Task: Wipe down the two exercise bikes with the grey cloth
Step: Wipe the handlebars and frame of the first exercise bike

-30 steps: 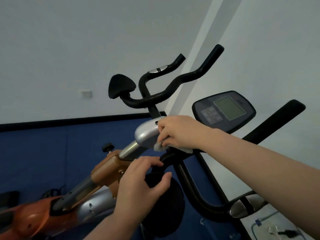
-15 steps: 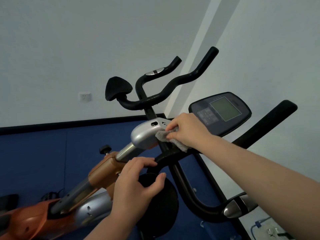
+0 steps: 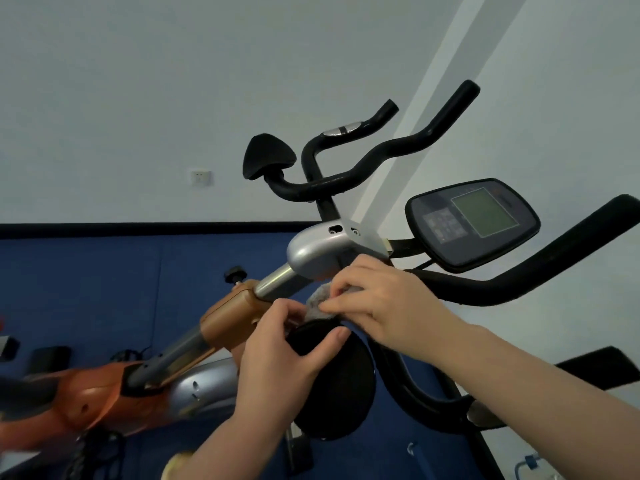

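Observation:
An orange and silver exercise bike [image 3: 228,313] fills the centre, with a silver stem cover [image 3: 318,251], black handlebars [image 3: 485,289] and a console [image 3: 474,223]. My right hand [image 3: 377,303] pinches the grey cloth [image 3: 320,303] just under the silver cover, against the top edge of a round black pad [image 3: 336,382]. My left hand [image 3: 280,355] grips the top left edge of that pad, thumb on its face. Behind stand a second set of black handlebars [image 3: 363,168] and a black elbow pad [image 3: 268,155]; the second bike's body is hidden.
Blue mats [image 3: 104,289] cover the floor, edged by a black baseboard. A white wall with a socket [image 3: 201,177] lies behind. Black cables [image 3: 97,452] lie at lower left, and a blue-capped object [image 3: 530,460] at lower right.
My right hand has brought the cloth down from the side of the silver stem cover to the top edge of the black pad. My left hand has stayed on the pad.

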`<state>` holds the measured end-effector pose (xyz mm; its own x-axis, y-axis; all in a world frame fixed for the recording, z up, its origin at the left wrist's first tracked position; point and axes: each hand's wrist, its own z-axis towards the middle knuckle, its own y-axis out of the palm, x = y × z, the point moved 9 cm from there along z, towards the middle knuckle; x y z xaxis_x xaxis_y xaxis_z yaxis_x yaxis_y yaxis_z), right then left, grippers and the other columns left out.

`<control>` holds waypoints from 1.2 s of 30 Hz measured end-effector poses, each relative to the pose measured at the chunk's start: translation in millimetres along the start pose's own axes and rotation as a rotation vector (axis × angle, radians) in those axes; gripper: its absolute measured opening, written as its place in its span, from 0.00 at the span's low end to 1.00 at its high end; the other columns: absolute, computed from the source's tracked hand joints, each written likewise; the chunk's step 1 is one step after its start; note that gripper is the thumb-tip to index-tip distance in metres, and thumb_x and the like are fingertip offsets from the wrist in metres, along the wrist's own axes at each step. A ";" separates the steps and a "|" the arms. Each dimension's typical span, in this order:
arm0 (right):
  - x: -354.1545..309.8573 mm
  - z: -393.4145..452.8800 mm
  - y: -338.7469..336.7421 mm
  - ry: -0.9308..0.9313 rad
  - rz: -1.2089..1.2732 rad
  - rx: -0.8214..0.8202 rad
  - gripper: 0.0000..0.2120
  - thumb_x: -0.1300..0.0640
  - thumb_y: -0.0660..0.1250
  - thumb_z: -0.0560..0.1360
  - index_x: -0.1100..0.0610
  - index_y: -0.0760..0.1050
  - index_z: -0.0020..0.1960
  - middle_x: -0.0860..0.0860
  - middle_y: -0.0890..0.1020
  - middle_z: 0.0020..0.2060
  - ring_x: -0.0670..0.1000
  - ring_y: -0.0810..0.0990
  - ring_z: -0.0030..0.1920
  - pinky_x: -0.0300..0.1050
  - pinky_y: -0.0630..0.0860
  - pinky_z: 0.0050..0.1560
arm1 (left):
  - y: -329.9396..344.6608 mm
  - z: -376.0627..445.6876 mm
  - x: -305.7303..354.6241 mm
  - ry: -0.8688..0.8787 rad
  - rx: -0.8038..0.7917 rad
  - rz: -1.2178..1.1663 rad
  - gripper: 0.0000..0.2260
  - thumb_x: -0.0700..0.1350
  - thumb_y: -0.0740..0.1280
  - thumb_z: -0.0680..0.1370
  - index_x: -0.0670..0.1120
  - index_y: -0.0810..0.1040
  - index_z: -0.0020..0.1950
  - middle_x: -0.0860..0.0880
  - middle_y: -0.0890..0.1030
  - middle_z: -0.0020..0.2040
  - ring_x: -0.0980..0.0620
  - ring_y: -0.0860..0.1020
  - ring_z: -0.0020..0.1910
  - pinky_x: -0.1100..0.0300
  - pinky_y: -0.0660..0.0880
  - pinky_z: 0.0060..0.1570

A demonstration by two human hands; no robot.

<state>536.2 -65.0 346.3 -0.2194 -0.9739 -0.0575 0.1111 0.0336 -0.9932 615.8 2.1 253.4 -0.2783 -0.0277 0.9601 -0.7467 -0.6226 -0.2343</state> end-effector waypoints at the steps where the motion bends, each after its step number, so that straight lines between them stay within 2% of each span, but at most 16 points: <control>1: 4.0 -5.4 -2.6 0.004 -0.012 0.022 0.09 0.60 0.66 0.75 0.54 0.83 0.51 0.50 0.81 0.45 0.53 0.77 0.48 0.49 0.78 0.39 | 0.6 0.1 0.6 0.004 -0.006 0.004 0.18 0.67 0.69 0.62 0.60 0.73 0.45 0.63 0.78 0.44 0.64 0.77 0.44 0.60 0.77 0.42; 3: 17.2 -17.0 -12.6 0.064 -0.049 0.083 0.08 0.61 0.66 0.74 0.54 0.83 0.50 0.50 0.81 0.43 0.53 0.77 0.46 0.49 0.78 0.37 | 3.0 -0.1 2.9 0.022 -0.024 0.021 0.17 0.67 0.69 0.63 0.61 0.74 0.46 0.64 0.78 0.45 0.65 0.77 0.46 0.60 0.77 0.44; 5: 34.1 -27.6 -26.6 0.203 -0.063 0.178 0.07 0.61 0.70 0.73 0.55 0.84 0.49 0.50 0.81 0.41 0.52 0.77 0.45 0.50 0.78 0.37 | 3.0 -1.1 5.2 0.034 -0.030 0.033 0.17 0.68 0.68 0.64 0.61 0.74 0.47 0.64 0.78 0.45 0.65 0.77 0.47 0.61 0.76 0.45; 8: 35.9 -29.7 -32.9 0.344 -0.005 0.314 0.07 0.62 0.73 0.70 0.55 0.84 0.47 0.50 0.80 0.40 0.53 0.77 0.44 0.51 0.78 0.40 | 1.0 -2.1 9.1 0.051 -0.020 0.032 0.16 0.67 0.68 0.64 0.62 0.75 0.47 0.65 0.78 0.46 0.67 0.76 0.48 0.66 0.73 0.44; 10: 16.9 -17.9 -21.3 0.308 0.056 0.315 0.07 0.62 0.72 0.70 0.55 0.84 0.48 0.51 0.80 0.41 0.53 0.77 0.45 0.49 0.77 0.41 | 0.7 -1.3 12.3 0.066 -0.018 0.044 0.14 0.65 0.69 0.65 0.61 0.75 0.47 0.63 0.78 0.44 0.66 0.76 0.48 0.65 0.74 0.44; 12: 2.7 -9.5 -7.1 0.269 0.065 0.250 0.08 0.62 0.71 0.71 0.55 0.84 0.49 0.51 0.80 0.41 0.53 0.76 0.45 0.50 0.78 0.38 | 1.6 -0.2 15.2 0.080 -0.036 0.057 0.13 0.63 0.69 0.66 0.61 0.75 0.47 0.62 0.79 0.44 0.65 0.77 0.47 0.63 0.76 0.44; 14: 9.5 -15.1 -7.7 0.306 0.060 0.256 0.07 0.62 0.71 0.72 0.55 0.84 0.49 0.50 0.80 0.41 0.52 0.76 0.45 0.50 0.78 0.37 | 1.1 1.1 17.1 0.099 -0.068 0.088 0.13 0.62 0.69 0.67 0.61 0.75 0.48 0.62 0.78 0.45 0.66 0.76 0.48 0.64 0.75 0.45; 18: 39.4 -56.7 -29.4 0.540 -0.006 0.403 0.07 0.63 0.73 0.70 0.56 0.84 0.47 0.50 0.80 0.40 0.51 0.76 0.43 0.45 0.78 0.40 | 8.3 6.2 30.2 0.187 -0.170 0.194 0.15 0.60 0.67 0.69 0.61 0.75 0.54 0.64 0.76 0.50 0.67 0.74 0.52 0.72 0.70 0.48; 21: 47.8 -77.9 -39.4 0.708 -0.053 0.493 0.06 0.63 0.73 0.69 0.56 0.84 0.46 0.50 0.80 0.40 0.51 0.76 0.44 0.47 0.78 0.37 | 16.7 14.1 45.6 0.258 -0.235 0.265 0.15 0.58 0.67 0.69 0.60 0.76 0.56 0.66 0.75 0.51 0.70 0.71 0.53 0.79 0.66 0.47; 24: 34.6 -60.0 -38.7 0.699 -0.051 0.555 0.04 0.62 0.71 0.71 0.57 0.84 0.44 0.50 0.80 0.40 0.52 0.76 0.44 0.49 0.78 0.34 | 24.8 22.8 57.0 0.310 -0.273 0.305 0.14 0.55 0.68 0.70 0.56 0.79 0.54 0.64 0.76 0.49 0.68 0.73 0.51 0.78 0.68 0.44; 27: 25.2 -36.0 -24.7 0.660 0.010 0.532 0.05 0.61 0.70 0.72 0.57 0.83 0.46 0.51 0.80 0.42 0.52 0.76 0.46 0.51 0.78 0.34 | 28.2 27.4 60.7 0.329 -0.268 0.338 0.14 0.54 0.68 0.69 0.54 0.80 0.54 0.64 0.75 0.49 0.66 0.72 0.51 0.76 0.67 0.43; 31: 42.4 -71.5 -32.5 0.758 -0.006 0.605 0.05 0.62 0.71 0.72 0.56 0.84 0.47 0.50 0.81 0.43 0.52 0.77 0.45 0.49 0.78 0.33 | 32.2 28.6 64.8 0.372 -0.325 0.374 0.15 0.54 0.69 0.70 0.56 0.80 0.56 0.66 0.75 0.51 0.66 0.72 0.52 0.75 0.67 0.46; 34: 48.8 -98.2 -42.8 0.831 -0.072 0.640 0.06 0.63 0.73 0.70 0.55 0.84 0.46 0.49 0.81 0.42 0.51 0.77 0.45 0.45 0.79 0.37 | 43.4 32.8 74.3 0.430 -0.438 0.408 0.16 0.54 0.67 0.72 0.58 0.77 0.59 0.66 0.75 0.54 0.68 0.70 0.53 0.77 0.65 0.46; 36: 53.7 -106.4 -48.0 0.893 -0.070 0.695 0.06 0.61 0.73 0.71 0.55 0.85 0.46 0.48 0.80 0.42 0.49 0.77 0.45 0.44 0.78 0.39 | 51.7 37.0 78.6 0.449 -0.503 0.395 0.17 0.55 0.65 0.72 0.58 0.76 0.61 0.65 0.75 0.57 0.67 0.71 0.56 0.77 0.65 0.50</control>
<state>416.0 -95.1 380.1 -0.8285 -0.4509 -0.3321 0.5245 -0.4172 -0.7422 577.6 -61.1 322.4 -0.7184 0.2127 0.6624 -0.6955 -0.1998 -0.6902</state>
